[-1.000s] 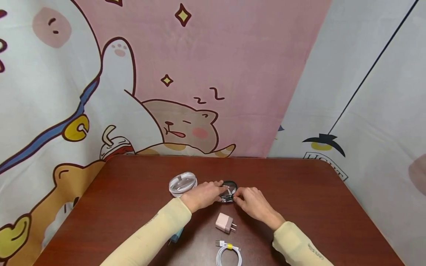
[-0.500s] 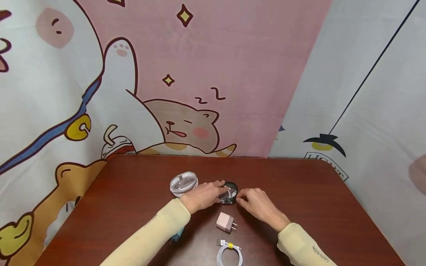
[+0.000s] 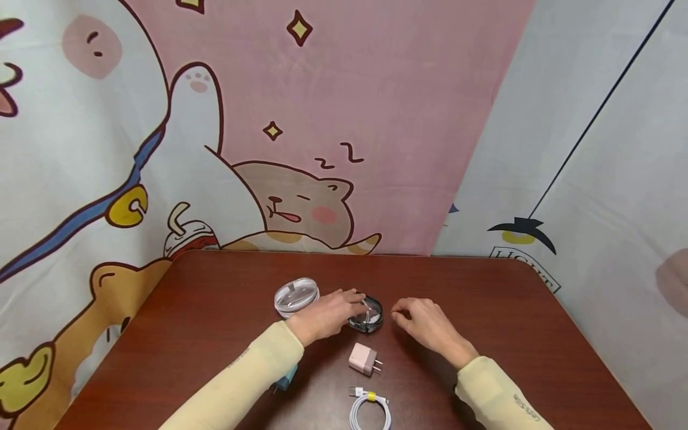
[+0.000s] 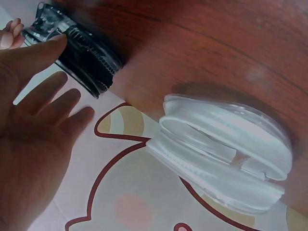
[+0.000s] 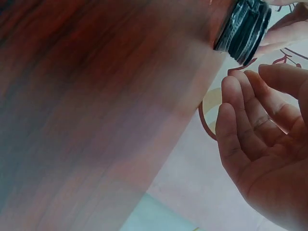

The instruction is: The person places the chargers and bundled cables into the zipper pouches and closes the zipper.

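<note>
A small round black zip case point(image 3: 372, 318) with a see-through top lies near the middle of the table, something pale showing inside. My left hand point(image 3: 329, 313) reaches over its left side, fingers extended and a fingertip right at the case; in the left wrist view its other fingers are spread loosely below the black case point(image 4: 91, 62). To the right of the case, a small gap away, my right hand point(image 3: 430, 325) hovers with fingers loosely bent, holding nothing. A similar white case point(image 3: 295, 292) with a clear top sits left of the black one, partly behind my left hand.
Nearer me lie a pink charger plug point(image 3: 361, 358) and a coiled white cable point(image 3: 352, 412) with a yellow tie. A blue object point(image 3: 286, 380) is partly hidden by my left sleeve. Beyond the brown table point(image 3: 473, 280) hangs a printed cloth point(image 3: 398, 119).
My right hand, whose fingers were at the black case's right edge, has drawn away to the right. My left hand stays at the case's left side.
</note>
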Demonstrator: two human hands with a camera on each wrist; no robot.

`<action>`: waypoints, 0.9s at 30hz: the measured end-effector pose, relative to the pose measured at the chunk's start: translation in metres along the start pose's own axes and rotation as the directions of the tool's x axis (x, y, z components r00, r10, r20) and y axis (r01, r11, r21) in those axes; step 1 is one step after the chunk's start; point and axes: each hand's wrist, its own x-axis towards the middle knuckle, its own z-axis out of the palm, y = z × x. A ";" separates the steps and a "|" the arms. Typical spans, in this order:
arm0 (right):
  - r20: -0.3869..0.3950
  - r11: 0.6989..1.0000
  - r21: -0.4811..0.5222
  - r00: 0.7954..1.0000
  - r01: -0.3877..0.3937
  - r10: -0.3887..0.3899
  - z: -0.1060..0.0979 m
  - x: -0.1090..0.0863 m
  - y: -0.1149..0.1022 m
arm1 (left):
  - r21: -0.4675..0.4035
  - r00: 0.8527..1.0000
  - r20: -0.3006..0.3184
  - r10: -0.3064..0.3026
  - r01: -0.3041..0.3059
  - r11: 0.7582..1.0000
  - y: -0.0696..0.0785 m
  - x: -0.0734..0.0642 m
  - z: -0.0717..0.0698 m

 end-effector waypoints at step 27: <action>0.140 0.911 -0.052 0.906 0.410 -0.399 0.021 0.025 -0.023 | -0.283 0.925 -0.244 -0.292 0.220 0.934 -0.034 -0.072 -0.007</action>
